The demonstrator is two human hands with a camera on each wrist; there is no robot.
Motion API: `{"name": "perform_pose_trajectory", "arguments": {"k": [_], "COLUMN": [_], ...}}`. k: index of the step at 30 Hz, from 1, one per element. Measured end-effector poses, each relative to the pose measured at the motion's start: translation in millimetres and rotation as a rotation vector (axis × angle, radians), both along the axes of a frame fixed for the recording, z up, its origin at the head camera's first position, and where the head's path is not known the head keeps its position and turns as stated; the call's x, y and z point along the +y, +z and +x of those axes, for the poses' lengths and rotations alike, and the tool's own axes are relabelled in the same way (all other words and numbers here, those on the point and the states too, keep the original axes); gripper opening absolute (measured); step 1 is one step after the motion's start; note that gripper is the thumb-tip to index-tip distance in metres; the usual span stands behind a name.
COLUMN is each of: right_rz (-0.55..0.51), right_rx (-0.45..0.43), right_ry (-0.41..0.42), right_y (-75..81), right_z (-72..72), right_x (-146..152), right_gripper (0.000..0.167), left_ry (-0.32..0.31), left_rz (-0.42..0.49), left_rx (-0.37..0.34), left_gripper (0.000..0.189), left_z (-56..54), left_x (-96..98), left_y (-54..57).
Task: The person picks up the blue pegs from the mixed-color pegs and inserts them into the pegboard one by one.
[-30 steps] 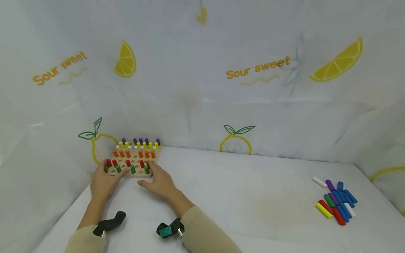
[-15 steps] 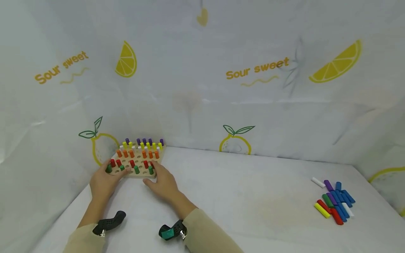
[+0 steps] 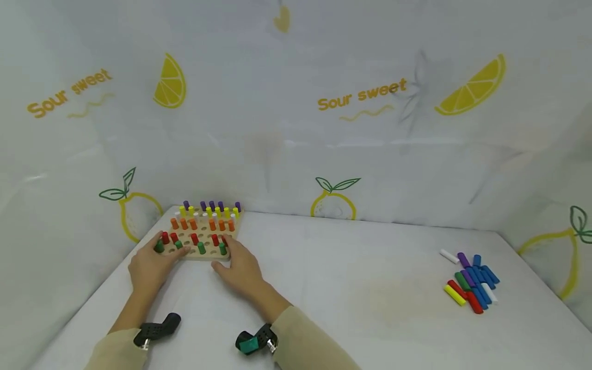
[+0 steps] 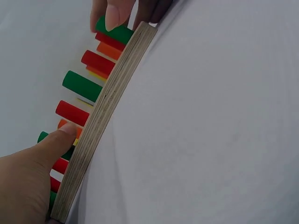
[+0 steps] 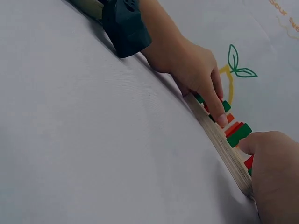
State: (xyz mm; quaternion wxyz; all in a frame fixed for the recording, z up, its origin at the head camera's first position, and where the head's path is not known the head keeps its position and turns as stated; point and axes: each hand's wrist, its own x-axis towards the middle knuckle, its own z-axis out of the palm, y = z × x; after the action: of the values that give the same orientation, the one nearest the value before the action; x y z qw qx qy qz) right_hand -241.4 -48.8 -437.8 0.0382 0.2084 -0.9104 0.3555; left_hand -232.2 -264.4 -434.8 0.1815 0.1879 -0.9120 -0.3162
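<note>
A wooden pegboard (image 4: 103, 122) lies at the back left of the table, with rows of purple, yellow, white, orange, red and green pegs upright in it; some holes are bare. My left hand (image 3: 150, 267) grips its left front corner, the thumb reaching over the front edge among the green and red pegs. At the right side, my right hand (image 3: 242, 270) holds the board, fingers along that edge. In the right wrist view the right thumb lies close to a green peg (image 5: 239, 135). Some fingertips are hidden behind the board and pegs.
Loose pegs lie in a cluster on the right of the table: blue pegs (image 3: 478, 293), red, green, purple and white ones, and a yellow peg (image 3: 455, 295). A white printed curtain (image 3: 277, 154) stands close behind the board.
The pegboard has slid a little to the right, with both hands moving along on it. The head view has turned slightly right. The loose pegs lie as before.
</note>
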Motion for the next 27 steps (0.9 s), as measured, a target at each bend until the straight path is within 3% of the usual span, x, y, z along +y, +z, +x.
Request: {"name": "perform_pose_trajectory", "arguments": {"k": [9, 19, 27], "right_rz": [-0.079, -0.041, -0.047], "right_rx": [0.002, 0.082, 0.095], "right_ry": [-0.095, -0.14, -0.204], "right_y": [1.2, 1.2, 3.2], "right_z": [5.4, 10.2, 13.8], "right_x": [16.3, 38.1, 57.7], "right_gripper": [0.062, 0.056, 0.051], "left_ry": [-0.052, -0.106, -0.164], "left_rz": [-0.008, -0.021, -0.011], "left_rx": [0.026, 0.077, 0.06], "left_gripper": [0.095, 0.089, 0.09], "left_z": [1.1, 5.9, 3.3], "left_x": [18.9, 38.9, 58.5], "left_y": [-0.6, 1.1, 0.4]}}
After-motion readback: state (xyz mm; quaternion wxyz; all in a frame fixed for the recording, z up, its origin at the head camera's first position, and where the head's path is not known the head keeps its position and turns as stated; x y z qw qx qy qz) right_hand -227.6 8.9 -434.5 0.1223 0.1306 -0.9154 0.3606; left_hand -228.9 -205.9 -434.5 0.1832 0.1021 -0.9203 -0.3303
